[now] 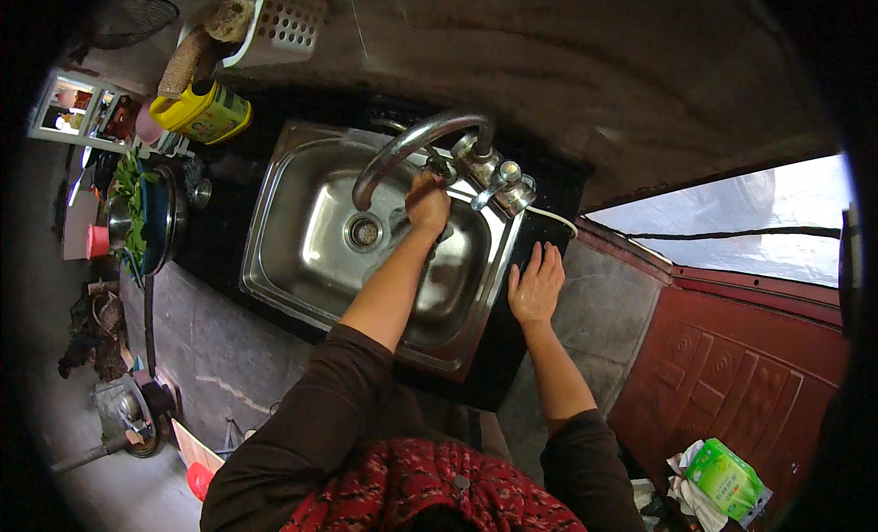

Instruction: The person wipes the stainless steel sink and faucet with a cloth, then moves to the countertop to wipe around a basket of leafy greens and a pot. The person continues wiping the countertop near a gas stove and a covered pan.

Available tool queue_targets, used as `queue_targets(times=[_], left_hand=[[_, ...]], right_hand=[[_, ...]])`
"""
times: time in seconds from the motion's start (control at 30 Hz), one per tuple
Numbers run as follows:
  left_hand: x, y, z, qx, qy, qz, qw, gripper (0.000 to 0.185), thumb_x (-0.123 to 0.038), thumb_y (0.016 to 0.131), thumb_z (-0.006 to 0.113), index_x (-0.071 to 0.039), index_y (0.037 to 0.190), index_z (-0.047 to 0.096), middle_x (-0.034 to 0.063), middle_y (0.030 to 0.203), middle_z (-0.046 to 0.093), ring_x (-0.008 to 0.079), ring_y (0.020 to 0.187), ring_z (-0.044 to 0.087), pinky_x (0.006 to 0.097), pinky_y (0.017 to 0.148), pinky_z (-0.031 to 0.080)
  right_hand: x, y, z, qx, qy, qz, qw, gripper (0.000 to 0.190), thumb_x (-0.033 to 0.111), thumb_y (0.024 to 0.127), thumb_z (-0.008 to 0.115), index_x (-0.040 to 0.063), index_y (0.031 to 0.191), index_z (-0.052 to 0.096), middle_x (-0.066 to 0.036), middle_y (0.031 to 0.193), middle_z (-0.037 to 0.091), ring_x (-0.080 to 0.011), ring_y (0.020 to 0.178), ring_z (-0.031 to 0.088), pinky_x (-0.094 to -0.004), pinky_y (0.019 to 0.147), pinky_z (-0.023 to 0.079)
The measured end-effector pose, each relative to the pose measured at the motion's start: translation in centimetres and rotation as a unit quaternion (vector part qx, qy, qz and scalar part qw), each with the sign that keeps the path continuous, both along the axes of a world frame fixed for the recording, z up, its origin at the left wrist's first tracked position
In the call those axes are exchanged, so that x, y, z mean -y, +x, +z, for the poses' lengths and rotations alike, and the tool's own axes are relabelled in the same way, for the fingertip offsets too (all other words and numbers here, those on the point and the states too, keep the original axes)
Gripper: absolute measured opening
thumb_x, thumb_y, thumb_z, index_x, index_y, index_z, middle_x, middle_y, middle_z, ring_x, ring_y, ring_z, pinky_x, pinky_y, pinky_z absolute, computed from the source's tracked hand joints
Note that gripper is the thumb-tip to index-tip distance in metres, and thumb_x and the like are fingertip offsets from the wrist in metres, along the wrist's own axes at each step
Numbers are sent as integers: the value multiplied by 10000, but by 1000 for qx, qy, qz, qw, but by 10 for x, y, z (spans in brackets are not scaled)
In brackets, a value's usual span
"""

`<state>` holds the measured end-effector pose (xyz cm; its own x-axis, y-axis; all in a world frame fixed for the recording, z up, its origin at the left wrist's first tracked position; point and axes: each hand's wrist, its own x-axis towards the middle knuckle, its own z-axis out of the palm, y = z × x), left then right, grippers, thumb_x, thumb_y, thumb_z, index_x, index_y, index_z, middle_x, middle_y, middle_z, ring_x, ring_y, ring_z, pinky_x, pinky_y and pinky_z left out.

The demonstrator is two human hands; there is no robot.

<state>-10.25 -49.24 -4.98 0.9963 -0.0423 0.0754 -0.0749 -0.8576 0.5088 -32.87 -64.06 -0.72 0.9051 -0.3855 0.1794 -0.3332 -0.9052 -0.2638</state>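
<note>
My left hand (428, 204) reaches over the stainless steel sink (295, 210), its fingers curled round a small dark item (439, 164) at the back rim. Most of that item is hidden, and its kind is unclear. Just behind stands a metal mixer tap (477, 158) with a curved spout (411, 142), which arches to the left of my hand. Below the spout sits the round drain strainer (363, 232). My right hand (538, 286) lies palm down on the black countertop (504, 340), right of the sink, with fingers extended and holding nothing.
Left of the sink stand a yellow plastic jug (206, 114), a metal scourer (195, 168) and leafy greens (134, 203) on a dark pan (161, 220). A white perforated basket (285, 25) is at the wall. A red door (727, 367) and green packet (727, 480) are at right.
</note>
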Motion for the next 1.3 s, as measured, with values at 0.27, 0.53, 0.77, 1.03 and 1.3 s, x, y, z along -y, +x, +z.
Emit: queue_targets(times=[0.27, 0.53, 0.77, 1.03, 1.3], left_hand=[[2, 2, -16, -67, -67, -32, 995, 193, -245, 918, 622, -62, 962, 659, 181, 990, 683, 360, 951, 667, 451, 844, 534], [9, 10, -14, -231, -494, 134, 827, 84, -12, 835, 708, -18, 854, 626, 126, 861, 680, 244, 691, 682, 370, 659, 558], [6, 16, 18, -327, -497, 203, 778, 62, -72, 874, 706, -62, 844, 653, 61, 690, 678, 115, 522, 599, 239, 440, 351], [-1, 6, 5, -324, -613, 224, 685, 84, -83, 898, 681, -60, 963, 633, 62, 797, 662, 136, 647, 631, 247, 447, 385], [-10, -23, 1, -326, -815, 88, 471, 65, -31, 958, 613, -42, 1022, 616, 80, 880, 635, 193, 811, 614, 276, 625, 456]], right_hand=[[5, -4, -1, -1, -17, -2, 1000, 620, 294, 909, 632, -34, 1407, 465, -238, 1455, 419, -409, 1375, 369, -513, 1113, 327], [7, -6, -6, -17, -3, -8, 1000, 638, 307, 911, 624, -30, 1423, 445, -233, 1469, 403, -411, 1387, 347, -518, 1125, 303], [5, -3, -3, -17, 3, -5, 1000, 641, 313, 915, 618, -31, 1426, 439, -236, 1474, 397, -411, 1393, 339, -514, 1129, 297], [2, -1, -1, -20, -4, -2, 1000, 641, 317, 914, 617, -34, 1421, 444, -238, 1469, 408, -407, 1390, 349, -511, 1126, 301], [2, -1, -2, -6, -13, 0, 1000, 632, 314, 916, 616, -31, 1419, 450, -236, 1465, 414, -404, 1386, 355, -509, 1122, 306]])
